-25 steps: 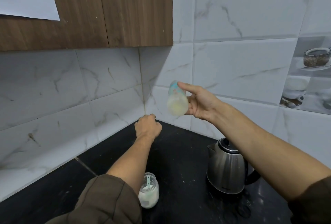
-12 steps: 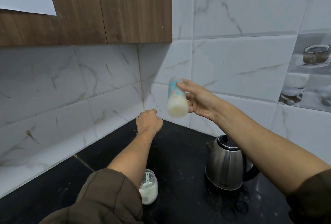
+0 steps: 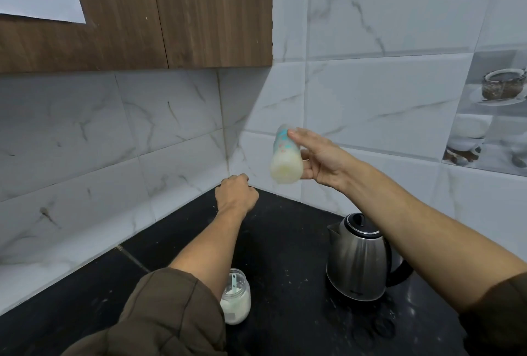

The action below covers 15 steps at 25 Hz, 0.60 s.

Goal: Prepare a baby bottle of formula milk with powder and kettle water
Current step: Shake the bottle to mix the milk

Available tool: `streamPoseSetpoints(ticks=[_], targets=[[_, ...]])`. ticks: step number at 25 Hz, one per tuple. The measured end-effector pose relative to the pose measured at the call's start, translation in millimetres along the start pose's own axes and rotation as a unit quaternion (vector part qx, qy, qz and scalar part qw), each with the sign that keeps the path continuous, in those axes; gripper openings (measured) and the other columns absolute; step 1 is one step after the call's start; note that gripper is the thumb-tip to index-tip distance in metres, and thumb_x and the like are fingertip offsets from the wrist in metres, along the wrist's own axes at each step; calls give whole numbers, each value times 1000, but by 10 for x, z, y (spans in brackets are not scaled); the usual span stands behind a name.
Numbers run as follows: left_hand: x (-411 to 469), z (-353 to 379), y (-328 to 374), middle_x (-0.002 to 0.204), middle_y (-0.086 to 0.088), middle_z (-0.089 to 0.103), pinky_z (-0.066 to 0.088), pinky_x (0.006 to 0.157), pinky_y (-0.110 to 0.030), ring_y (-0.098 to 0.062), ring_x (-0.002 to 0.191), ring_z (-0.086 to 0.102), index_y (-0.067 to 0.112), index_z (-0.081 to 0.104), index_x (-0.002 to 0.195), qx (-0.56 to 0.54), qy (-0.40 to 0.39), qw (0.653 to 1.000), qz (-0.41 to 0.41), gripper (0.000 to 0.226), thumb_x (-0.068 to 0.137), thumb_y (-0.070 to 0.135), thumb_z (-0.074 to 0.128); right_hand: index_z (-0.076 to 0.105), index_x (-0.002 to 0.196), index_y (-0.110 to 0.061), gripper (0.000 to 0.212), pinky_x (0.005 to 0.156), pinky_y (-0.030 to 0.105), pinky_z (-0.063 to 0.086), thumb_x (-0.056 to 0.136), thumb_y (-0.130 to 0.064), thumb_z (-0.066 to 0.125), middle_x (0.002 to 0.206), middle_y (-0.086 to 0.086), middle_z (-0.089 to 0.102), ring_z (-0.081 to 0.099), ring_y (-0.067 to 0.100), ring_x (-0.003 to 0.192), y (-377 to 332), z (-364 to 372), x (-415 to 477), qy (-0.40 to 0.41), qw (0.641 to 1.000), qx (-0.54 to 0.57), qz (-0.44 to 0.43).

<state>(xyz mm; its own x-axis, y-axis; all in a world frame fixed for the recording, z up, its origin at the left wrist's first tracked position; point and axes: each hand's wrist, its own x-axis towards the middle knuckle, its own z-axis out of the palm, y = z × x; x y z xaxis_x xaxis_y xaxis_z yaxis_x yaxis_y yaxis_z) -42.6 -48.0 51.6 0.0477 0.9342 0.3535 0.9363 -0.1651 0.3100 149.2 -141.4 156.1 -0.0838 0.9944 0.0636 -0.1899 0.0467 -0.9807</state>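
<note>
My right hand (image 3: 319,160) holds a baby bottle (image 3: 286,156) in the air, well above the black counter. The bottle is blurred and tilted, with pale milk in its lower end and a teal print on its upper part. My left hand (image 3: 236,197) is a closed fist stretched out toward the wall corner; nothing shows in it. A steel kettle (image 3: 358,261) with a black lid stands on the counter under my right forearm. A small glass jar of white powder (image 3: 236,303) with a teal scoop inside stands beside my left elbow.
The black counter (image 3: 285,241) runs into a corner of white marble tiles. A brown wooden wall cabinet (image 3: 171,13) hangs above on the left. Water drops lie on the counter in front of the kettle.
The bottle in my right hand keeps moving up and down with motion blur, as in shaking. My left fist stays in about the same place.
</note>
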Motion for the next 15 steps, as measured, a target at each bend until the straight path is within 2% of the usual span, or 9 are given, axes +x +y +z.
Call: streamPoseSetpoints(ticks=[2,4,6,8,9,10,12,14,15], targets=[[1,1,-22,111,-8,72,53,88,-42,-29,105,64,14,69,123,5,1,1000,-1,35,93,17,52,62,124,-14,40,59,37,66,97,-39,76,110,21,74,81,30,75,-58,6,36,90,992,92,-1],[-4,-13,-41,108,-8,71,52,86,-42,-29,104,63,14,69,121,9,2,1000,-5,34,92,16,51,61,116,-12,33,62,39,67,98,-36,75,111,25,74,81,32,75,-88,22,57,131,979,153,11],[2,-20,-51,108,-8,71,52,85,-42,-29,103,62,14,69,120,11,1,1000,-4,34,92,16,51,63,119,-11,35,58,38,66,98,-36,75,106,23,75,80,30,73,-81,69,9,72,992,94,35],[9,-35,-45,108,-8,70,53,86,-43,-28,103,62,14,69,120,11,-2,1000,-1,33,92,16,51,66,124,-16,36,57,35,65,97,-38,75,104,18,77,80,28,75,-43,103,-38,-36,999,-16,37],[7,-48,-39,108,-8,70,54,88,-44,-29,103,62,14,69,119,11,-3,1000,0,32,93,17,52,66,127,-20,37,58,35,65,96,-39,75,105,16,77,79,28,78,-33,114,-53,-68,996,-43,26],[-1,-59,-37,109,-9,70,54,89,-44,-29,104,62,14,69,120,10,-4,1000,0,32,93,17,51,66,127,-21,36,58,35,65,97,-39,74,105,15,78,79,28,79,-36,129,-53,-66,997,-40,14],[-19,-70,-54,110,-9,70,53,90,-44,-30,105,61,13,68,120,11,-4,1000,-1,34,92,15,50,66,120,-17,31,56,34,64,98,-39,73,96,17,79,80,28,73,-80,153,-13,19,999,30,3],[-41,-79,-78,109,-9,70,53,90,-44,-29,104,61,13,69,119,11,-2,1000,-4,34,91,14,50,63,112,-14,28,54,35,64,98,-36,74,96,21,77,80,29,70,-115,131,54,120,985,120,2],[-46,-85,-86,108,-8,70,53,90,-44,-29,104,61,13,69,119,11,-2,1000,-6,33,91,15,50,62,111,-13,28,53,35,64,98,-35,75,97,22,76,80,30,69,-114,125,64,136,981,137,7]])
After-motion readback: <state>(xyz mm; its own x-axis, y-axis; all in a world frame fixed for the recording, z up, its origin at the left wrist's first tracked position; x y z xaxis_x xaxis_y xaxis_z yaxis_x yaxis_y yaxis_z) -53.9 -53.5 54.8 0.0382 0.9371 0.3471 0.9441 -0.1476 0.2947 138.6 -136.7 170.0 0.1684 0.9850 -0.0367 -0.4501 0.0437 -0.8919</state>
